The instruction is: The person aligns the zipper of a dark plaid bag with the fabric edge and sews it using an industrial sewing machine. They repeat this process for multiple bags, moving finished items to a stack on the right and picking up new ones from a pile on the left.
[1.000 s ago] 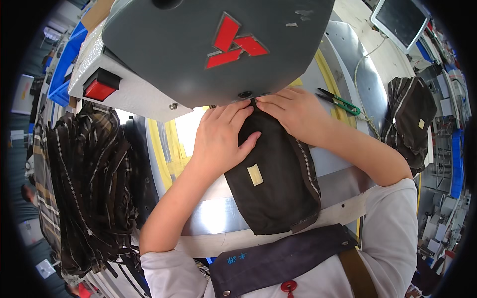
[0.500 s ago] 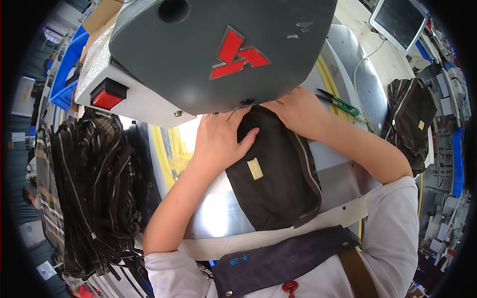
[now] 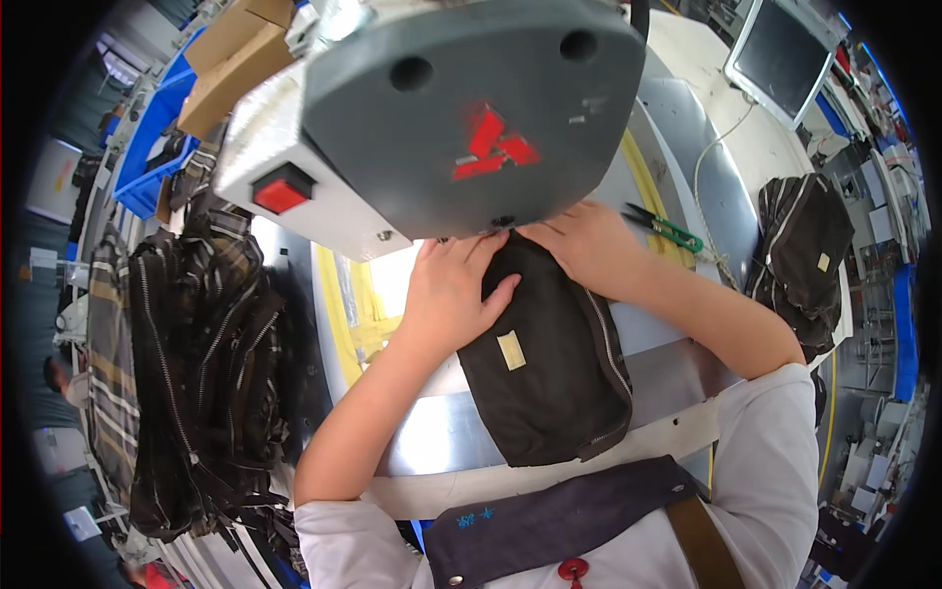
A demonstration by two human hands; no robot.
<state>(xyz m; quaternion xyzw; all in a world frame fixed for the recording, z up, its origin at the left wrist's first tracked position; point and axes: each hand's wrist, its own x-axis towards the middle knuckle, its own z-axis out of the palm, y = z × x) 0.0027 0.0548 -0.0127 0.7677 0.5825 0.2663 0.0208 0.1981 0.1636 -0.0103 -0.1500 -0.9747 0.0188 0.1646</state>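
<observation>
Our left hand pressed flat, fingers spread on the dark pouch, our right hand pinching its far edge beneath the grey sewing machine, green snips right.

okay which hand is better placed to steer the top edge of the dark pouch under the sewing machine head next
Probably the right hand: its fingertips sit on the dark pouch at its top edge, right below the grey machine head. The left hand lies flat on the pouch's upper left, better suited to holding it down.
</observation>
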